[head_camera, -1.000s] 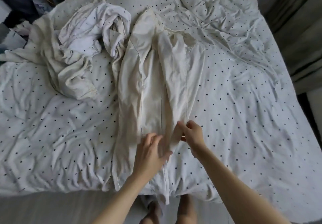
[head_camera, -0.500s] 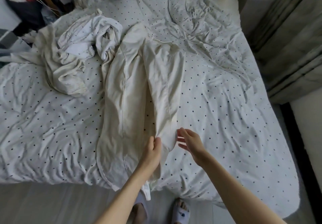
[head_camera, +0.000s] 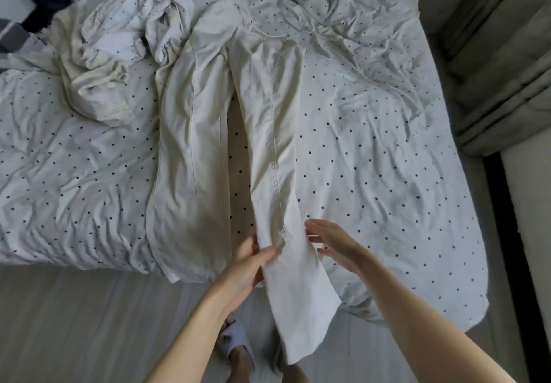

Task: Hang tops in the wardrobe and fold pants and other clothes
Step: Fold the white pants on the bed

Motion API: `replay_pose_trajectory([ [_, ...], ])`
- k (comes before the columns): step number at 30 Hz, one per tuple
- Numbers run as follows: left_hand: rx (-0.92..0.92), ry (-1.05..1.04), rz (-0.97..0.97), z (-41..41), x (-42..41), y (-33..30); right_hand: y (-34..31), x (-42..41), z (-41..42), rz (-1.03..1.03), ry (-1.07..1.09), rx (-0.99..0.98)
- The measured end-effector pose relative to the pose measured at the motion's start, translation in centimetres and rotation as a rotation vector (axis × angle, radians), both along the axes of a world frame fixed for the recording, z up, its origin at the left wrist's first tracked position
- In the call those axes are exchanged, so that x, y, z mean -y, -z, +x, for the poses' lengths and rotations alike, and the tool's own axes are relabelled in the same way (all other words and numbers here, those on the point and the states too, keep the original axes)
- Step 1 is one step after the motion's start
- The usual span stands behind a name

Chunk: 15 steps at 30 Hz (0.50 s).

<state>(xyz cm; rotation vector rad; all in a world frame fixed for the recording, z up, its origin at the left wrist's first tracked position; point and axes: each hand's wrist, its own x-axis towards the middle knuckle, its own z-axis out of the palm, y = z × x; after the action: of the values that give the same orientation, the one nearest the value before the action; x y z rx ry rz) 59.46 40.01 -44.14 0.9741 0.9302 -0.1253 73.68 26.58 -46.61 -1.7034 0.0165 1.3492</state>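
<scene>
The cream cotton trousers (head_camera: pixel 205 132) lie lengthwise on the white black-dotted bed cover (head_camera: pixel 372 144), waist far, legs parted, and the right leg's cuff hangs over the near edge. The left hand (head_camera: pixel 247 260) pinches that leg's inner edge near the hem; the right hand (head_camera: pixel 331 242) hovers just beside its outer edge, fingers straight, holding nothing. Folding seems underway: next, probably lay this leg leftward over the other. A crumpled pale garment heap (head_camera: pixel 119 51) waits far left.
</scene>
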Motion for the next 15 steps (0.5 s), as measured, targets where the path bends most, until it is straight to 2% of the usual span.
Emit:
replay_pose_trajectory([
  [3,0.041,-0.022,-0.097,-0.6,-0.4,0.2,1.2,0.7,-0.6,-0.14,-0.079,0.048],
  [5,0.077,-0.008,-0.121,-0.8,-0.8,0.0,2.2,1.0,-0.7,-0.178,-0.097,0.012],
  [10,0.099,0.046,-0.126,-1.1,-1.1,-0.7,3.5,0.2,-1.5,-0.035,-0.108,-0.243],
  [15,0.01,0.085,-0.001,-1.4,-2.1,-0.9,2.9,-0.2,-1.3,0.016,0.096,-0.127],
])
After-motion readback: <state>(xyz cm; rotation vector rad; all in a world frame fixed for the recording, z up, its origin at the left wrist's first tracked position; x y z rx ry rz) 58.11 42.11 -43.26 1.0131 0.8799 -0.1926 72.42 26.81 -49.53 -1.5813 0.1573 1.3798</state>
